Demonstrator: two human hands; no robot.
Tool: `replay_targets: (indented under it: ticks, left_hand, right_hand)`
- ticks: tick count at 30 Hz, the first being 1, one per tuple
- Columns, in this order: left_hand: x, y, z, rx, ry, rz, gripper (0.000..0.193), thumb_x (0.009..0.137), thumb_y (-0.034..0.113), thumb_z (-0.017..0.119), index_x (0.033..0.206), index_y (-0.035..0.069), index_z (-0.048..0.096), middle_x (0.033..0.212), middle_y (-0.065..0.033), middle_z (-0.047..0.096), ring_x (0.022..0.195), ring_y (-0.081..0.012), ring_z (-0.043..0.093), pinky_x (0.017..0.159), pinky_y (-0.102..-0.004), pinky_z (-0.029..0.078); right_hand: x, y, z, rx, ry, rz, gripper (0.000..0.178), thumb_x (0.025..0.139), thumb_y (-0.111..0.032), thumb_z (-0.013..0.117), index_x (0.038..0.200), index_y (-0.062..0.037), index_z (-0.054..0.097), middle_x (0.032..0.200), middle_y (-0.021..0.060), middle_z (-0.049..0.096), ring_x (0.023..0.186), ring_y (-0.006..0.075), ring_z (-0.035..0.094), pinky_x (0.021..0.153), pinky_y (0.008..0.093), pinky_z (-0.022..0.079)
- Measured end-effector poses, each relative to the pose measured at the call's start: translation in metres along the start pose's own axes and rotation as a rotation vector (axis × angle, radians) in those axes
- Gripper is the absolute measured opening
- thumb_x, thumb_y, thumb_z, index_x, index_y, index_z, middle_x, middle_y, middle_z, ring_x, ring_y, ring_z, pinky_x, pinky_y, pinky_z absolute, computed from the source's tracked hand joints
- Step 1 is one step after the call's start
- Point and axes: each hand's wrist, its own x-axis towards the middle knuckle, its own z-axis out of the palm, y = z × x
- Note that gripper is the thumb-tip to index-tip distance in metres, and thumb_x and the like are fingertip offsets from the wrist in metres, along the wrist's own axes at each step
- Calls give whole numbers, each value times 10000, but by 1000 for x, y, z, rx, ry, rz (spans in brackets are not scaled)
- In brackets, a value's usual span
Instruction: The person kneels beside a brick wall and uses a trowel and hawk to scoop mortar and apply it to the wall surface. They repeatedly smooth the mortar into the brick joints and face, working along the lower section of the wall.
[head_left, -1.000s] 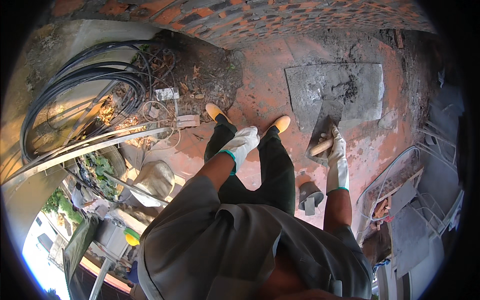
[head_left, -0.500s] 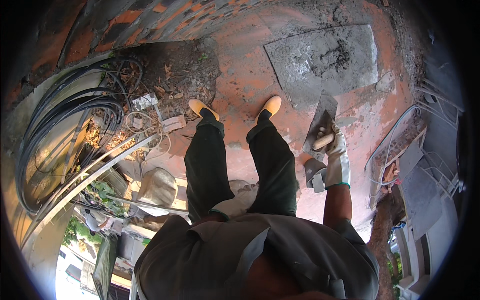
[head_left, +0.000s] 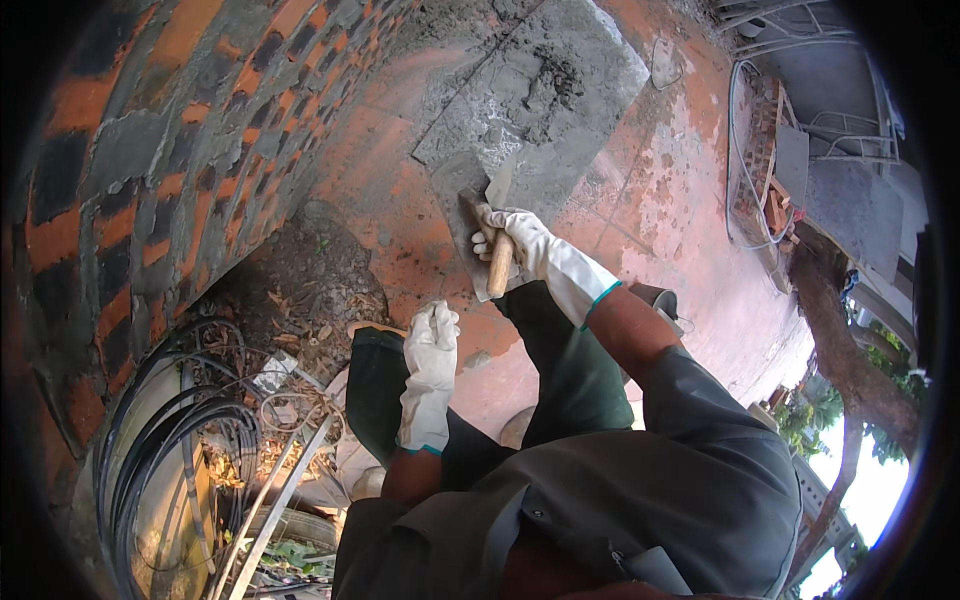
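My gloved right hand is closed round the wooden handle of a plastering trowel. Its long, grey flat blade reaches from beside my knee to the near edge of a mortar board, where wet grey mortar is heaped. A pale pointed blade shows just past my fingers; whether it is a separate tool, I cannot tell. My gloved left hand is raised over my left leg, its fingers curled in with nothing visible in them.
A brick wall with mortar patches rises on the left. Below it lie coiled black hoses, pale strips and dry leaves. A dark bucket stands by my right forearm. Bricks and a tree trunk are at right.
My right hand has carried the trowel left to the mortar board's near edge. My left hand has lifted from between my legs. My view has turned toward the wall, and my knees are bent.
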Motion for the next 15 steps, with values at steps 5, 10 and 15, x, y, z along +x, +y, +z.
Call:
replay_targets:
  ticks: [5, 10, 15]
  left_hand:
    - [142, 30, 8, 231, -34, 56, 381, 1139, 332, 562, 1257, -19, 649, 1086, -163, 756, 853, -241, 751, 701, -351, 613]
    - [240, 10, 13, 747, 129, 32, 552, 1064, 518, 612, 1219, -6, 694, 1125, -278, 760, 1053, -461, 736, 889, -509, 592]
    - [311, 10, 24, 759, 10, -103, 650, 1003, 576, 680, 1227, -34, 693, 1132, -261, 766, 1072, -419, 746, 917, -479, 573]
  right_hand:
    - [80, 29, 39, -117, -47, 37, 257, 1047, -285, 696, 970, -40, 703, 834, 100, 717, 708, 252, 709, 632, 417, 614]
    - [124, 25, 51, -50, -128, -93, 197, 1002, -198, 728, 1054, -9, 725, 931, 120, 726, 761, 252, 701, 697, 372, 593]
    - [165, 0, 45, -228, -82, -116, 226, 978, -216, 739, 1118, -38, 735, 935, 104, 731, 747, 245, 667, 667, 395, 567]
